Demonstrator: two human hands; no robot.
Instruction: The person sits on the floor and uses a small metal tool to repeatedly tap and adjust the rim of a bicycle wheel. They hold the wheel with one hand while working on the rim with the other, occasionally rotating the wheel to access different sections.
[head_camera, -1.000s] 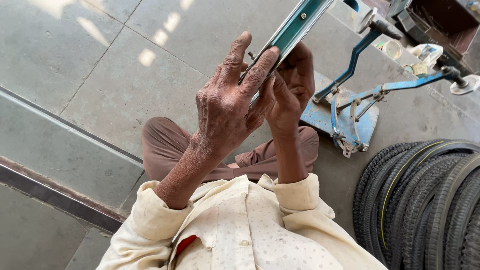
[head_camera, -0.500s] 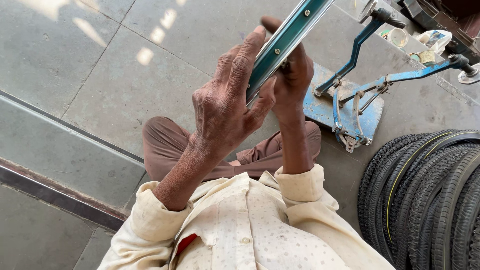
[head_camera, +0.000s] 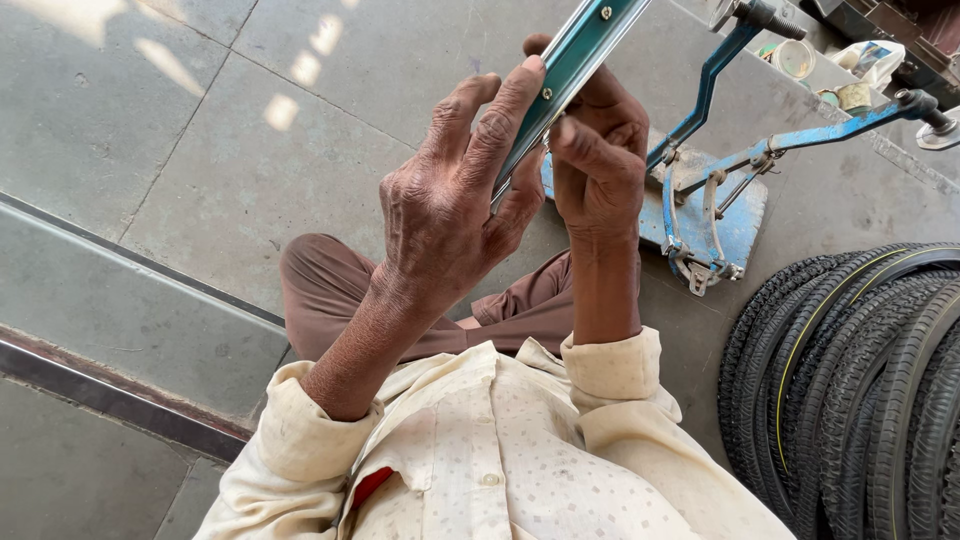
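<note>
Both hands grip teal rim (head_camera: 575, 55): left hand (head_camera: 450, 215), right hand (head_camera: 600, 160), seemingly pinching.

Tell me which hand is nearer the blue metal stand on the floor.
Right. The right hand holds the green metal strip just beside the blue stand in the picture; the left hand grips the strip farther to the left.

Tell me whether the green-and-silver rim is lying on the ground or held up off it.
Held up. The rim slants above the stone floor, gripped on both sides by the left hand and right hand.
</note>
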